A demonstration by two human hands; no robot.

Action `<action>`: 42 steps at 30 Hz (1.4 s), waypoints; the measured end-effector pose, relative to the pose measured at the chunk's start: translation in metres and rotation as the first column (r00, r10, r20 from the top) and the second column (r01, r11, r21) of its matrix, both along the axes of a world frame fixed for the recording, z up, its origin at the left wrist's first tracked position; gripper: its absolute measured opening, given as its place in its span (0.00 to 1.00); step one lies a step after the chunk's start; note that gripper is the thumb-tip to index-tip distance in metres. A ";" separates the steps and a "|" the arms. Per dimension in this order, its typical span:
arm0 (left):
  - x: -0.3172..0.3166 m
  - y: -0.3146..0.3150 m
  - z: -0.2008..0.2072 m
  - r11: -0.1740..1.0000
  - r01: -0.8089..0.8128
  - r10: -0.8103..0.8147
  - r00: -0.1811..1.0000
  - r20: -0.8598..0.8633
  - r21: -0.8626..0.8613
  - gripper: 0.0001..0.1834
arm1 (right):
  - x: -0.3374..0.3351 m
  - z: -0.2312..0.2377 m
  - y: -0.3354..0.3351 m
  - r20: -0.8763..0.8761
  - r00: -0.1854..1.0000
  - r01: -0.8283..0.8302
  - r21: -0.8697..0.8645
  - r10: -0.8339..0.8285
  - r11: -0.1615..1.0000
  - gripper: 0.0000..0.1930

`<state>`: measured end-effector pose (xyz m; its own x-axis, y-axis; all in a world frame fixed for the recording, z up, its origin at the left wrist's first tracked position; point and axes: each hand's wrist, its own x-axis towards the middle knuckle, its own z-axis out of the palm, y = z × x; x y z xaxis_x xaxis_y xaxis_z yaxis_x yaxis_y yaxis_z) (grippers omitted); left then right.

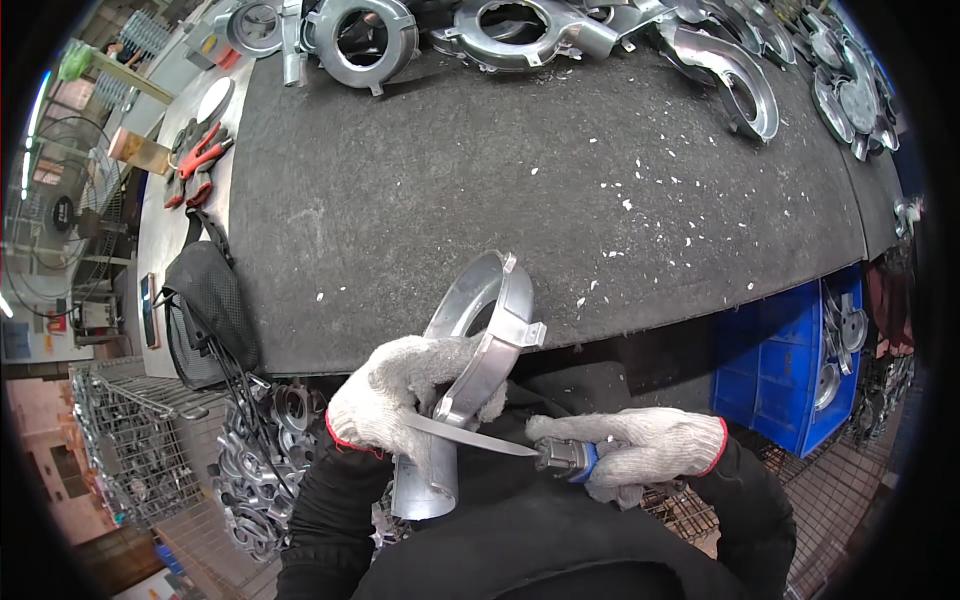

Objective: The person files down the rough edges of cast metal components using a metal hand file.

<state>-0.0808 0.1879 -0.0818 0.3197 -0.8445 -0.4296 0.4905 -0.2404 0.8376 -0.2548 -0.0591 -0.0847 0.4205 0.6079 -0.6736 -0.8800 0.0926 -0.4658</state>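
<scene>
My left hand (405,385), in a white knit glove with a red cuff, is closed round a silver metal ring-shaped casting with a tubular neck (490,365). The ring end rises over the near edge of the dark bench mat, and the neck points down toward my lap. In my right hand (640,445), gloved the same way, is a tool with a long tapered blade (480,440), grey body and blue band. Its blade points left and lies across the neck, near my left fingers. Whether it is a file or a knife I cannot tell.
Similar castings (360,45) are heaped along the far edge of the grey mat (420,180), with pale flakes scattered about. Left are red-handled pliers (205,150) and a black mesh bag (205,300). A blue crate (770,370) stands right; a wire cage (140,440) and more castings lie lower left.
</scene>
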 end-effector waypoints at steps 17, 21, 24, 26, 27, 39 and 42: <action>0.002 0.008 -0.010 0.991 -0.030 0.022 0.998 -0.062 -0.131 0.57 | -0.015 -0.003 0.002 0.384 0.920 -0.160 0.198 0.074 0.967 0.33; 0.000 0.014 -0.007 0.997 -0.054 0.052 0.998 -0.034 -0.063 0.60 | -0.002 0.024 0.010 0.220 0.975 0.090 -0.285 -0.026 0.954 0.37; -0.004 0.013 -0.007 0.993 -0.102 0.103 0.994 -0.028 0.052 0.60 | 0.012 0.036 0.011 0.254 0.941 -0.079 -0.472 0.221 0.878 0.39; -0.006 0.018 -0.018 0.993 -0.113 0.111 0.990 -0.087 -0.018 0.58 | 0.003 0.033 0.014 0.341 0.930 0.014 -0.402 0.136 0.916 0.39; -0.006 0.019 -0.022 0.993 -0.113 0.111 0.990 -0.089 -0.024 0.58 | 0.003 0.034 0.013 0.339 0.931 0.013 -0.407 0.138 0.913 0.39; -0.005 0.014 -0.005 0.957 -0.124 0.105 0.991 -0.085 -0.261 0.46 | 0.021 0.039 0.006 0.487 0.784 -0.120 -0.491 0.386 0.863 0.39; 0.022 0.032 0.001 0.791 -0.055 0.351 0.857 0.377 -0.610 0.33 | -0.001 0.020 -0.012 0.443 0.884 0.236 -0.148 -0.149 0.960 0.43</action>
